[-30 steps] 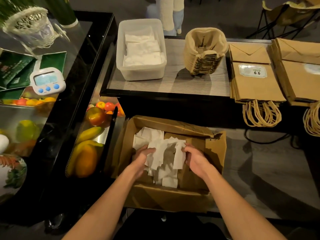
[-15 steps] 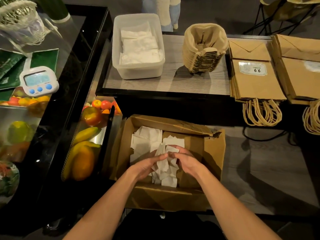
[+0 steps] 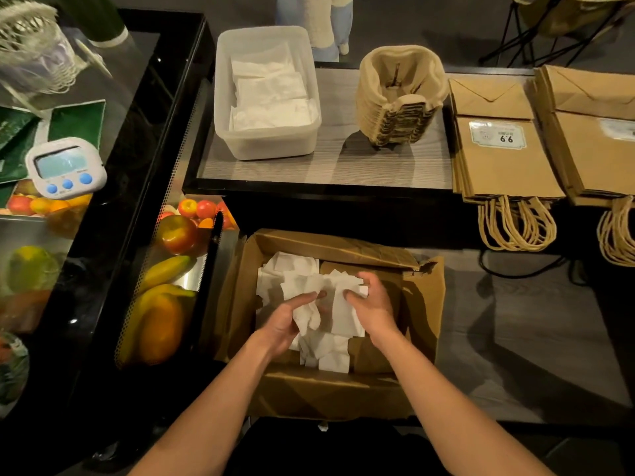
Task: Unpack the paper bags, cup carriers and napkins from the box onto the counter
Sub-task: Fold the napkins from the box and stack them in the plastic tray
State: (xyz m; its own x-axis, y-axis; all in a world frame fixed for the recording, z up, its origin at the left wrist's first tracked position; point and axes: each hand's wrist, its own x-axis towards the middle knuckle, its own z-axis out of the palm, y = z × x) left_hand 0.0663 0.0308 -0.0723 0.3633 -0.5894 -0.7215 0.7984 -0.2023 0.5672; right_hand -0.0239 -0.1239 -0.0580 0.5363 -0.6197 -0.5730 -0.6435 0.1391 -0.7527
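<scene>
An open cardboard box (image 3: 422, 304) stands on the floor below the counter (image 3: 343, 166), with loose white napkins (image 3: 295, 269) inside. My left hand (image 3: 285, 321) and my right hand (image 3: 372, 304) are both in the box, pressed against a bunch of napkins (image 3: 330, 304) held between them. On the counter stand a clear tub with napkins (image 3: 266, 94), a stack of cup carriers (image 3: 400, 94) and two piles of brown paper bags (image 3: 501, 146) (image 3: 594, 132) with handles hanging over the edge.
A black display case (image 3: 113, 214) with fruit stands at the left, close to the box. A white timer (image 3: 65, 168) and green packets lie on its glass top. A black cable (image 3: 515, 273) lies on the floor at the right. A person's legs (image 3: 323, 25) show beyond the counter.
My hands have drawn together around the napkins, gathering them into a tighter bunch in the middle of the box. The view has shifted slightly.
</scene>
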